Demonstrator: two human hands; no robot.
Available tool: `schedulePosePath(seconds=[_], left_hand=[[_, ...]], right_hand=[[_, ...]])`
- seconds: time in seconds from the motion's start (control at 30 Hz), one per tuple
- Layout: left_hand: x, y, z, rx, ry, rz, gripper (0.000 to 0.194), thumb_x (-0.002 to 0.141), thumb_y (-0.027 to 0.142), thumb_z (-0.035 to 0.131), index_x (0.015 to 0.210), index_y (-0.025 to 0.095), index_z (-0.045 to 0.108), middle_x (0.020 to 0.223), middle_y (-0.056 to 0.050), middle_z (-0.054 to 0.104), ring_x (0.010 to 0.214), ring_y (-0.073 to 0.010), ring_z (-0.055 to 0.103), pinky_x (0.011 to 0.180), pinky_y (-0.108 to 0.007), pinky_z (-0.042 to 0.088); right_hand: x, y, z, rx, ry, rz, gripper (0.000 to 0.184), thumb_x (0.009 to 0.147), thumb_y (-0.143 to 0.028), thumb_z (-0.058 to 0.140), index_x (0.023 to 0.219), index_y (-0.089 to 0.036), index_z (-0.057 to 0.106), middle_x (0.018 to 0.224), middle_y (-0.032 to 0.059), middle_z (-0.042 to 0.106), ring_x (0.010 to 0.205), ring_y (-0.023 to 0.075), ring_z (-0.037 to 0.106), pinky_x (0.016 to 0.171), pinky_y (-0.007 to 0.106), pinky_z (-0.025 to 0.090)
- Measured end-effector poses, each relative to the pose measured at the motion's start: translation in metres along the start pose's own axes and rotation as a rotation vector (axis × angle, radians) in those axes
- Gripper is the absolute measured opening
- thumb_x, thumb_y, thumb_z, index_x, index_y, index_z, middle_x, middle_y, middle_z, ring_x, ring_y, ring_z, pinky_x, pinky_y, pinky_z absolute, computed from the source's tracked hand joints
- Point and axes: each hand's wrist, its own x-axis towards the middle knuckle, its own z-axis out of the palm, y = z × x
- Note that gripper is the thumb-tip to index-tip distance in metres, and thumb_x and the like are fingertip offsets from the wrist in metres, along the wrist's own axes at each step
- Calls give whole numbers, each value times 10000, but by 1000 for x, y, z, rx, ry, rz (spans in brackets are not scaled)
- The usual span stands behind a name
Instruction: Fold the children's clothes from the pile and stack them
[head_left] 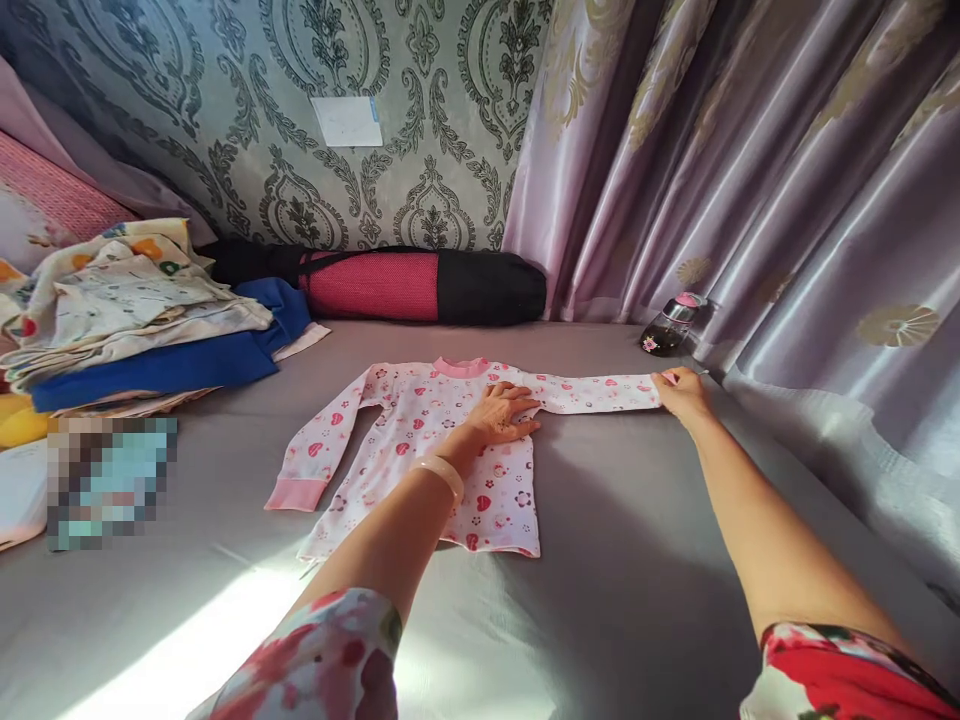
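Note:
A small white long-sleeved shirt [420,430] with red hearts, flowers and a pink collar lies spread on a grey sheet [622,560]. My left hand [501,412] rests flat on its chest near the right-hand shoulder, fingers spread. Out at the end of the right-hand sleeve, my right hand [681,396] pinches the cuff, and that sleeve is stretched straight sideways. The other sleeve angles down to the left, its pink cuff [296,494] lying on the sheet. Part of the shirt's lower front is hidden behind my left forearm.
Folded clothes [142,300] are piled at the left, with a blue garment among them. A red and black bag [375,285] lies along the patterned wall. Near the lilac curtain [645,180] stands a dark bottle [670,325] with a pink lid, just beyond my right hand.

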Motion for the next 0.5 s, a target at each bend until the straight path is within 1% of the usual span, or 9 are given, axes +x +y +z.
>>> schedulePosePath(seconds=[0.1,0.2,0.27,0.33,0.4,0.47,0.5], left_hand=[[0,-1,1,-4,8,-1,395,889,467,572,1257,347,650,1451,22,523,1339,-293,381,1109,-497,303],[-1,-1,0,-16,20,-1,359,889,399,570,1233,359,664,1434,31,541,1332,-281,394,1105,-491,311],[-1,0,-2,-24,23,-6,346,905,408,546,1224,357,669,1431,31,545,1330,-281,398,1104,-490,312],[-2,2,-3,-40,30,-7,351,944,444,482,1228,346,665,1420,30,557,1327,-273,401,1108,-480,310],[-2,1,-3,-63,50,-4,391,988,453,384,1254,326,642,1391,25,583,1314,-249,416,1111,-456,315],[-1,0,-1,-72,83,-12,416,1013,416,317,1264,297,627,1376,13,592,1299,-227,431,1106,-430,329],[0,-1,1,-68,102,-23,413,1016,392,311,1253,284,630,1380,3,587,1293,-221,436,1101,-421,338]], right_hand=[[0,-8,4,-143,-44,5,284,862,-352,547,1018,-159,687,951,122,712,888,256,660,753,328,490],[-10,-10,9,-242,-131,33,308,897,-346,529,1091,-166,686,1008,150,704,945,281,663,773,361,499],[-18,-11,11,-298,-167,72,320,912,-325,514,1129,-158,680,1040,171,694,967,293,665,775,380,510],[-24,-15,12,-375,-153,88,329,904,-269,515,1156,-127,673,1097,210,670,1014,315,651,798,408,511],[-28,-27,11,-467,-81,24,337,878,-197,520,1160,-94,672,1154,252,638,1096,347,609,856,453,488],[-31,-49,13,-507,-23,-134,335,871,-155,498,1146,-100,683,1176,256,630,1152,357,567,911,477,448],[-32,-65,15,-467,-53,-248,332,898,-166,463,1134,-130,693,1151,228,651,1125,333,582,911,449,443]])
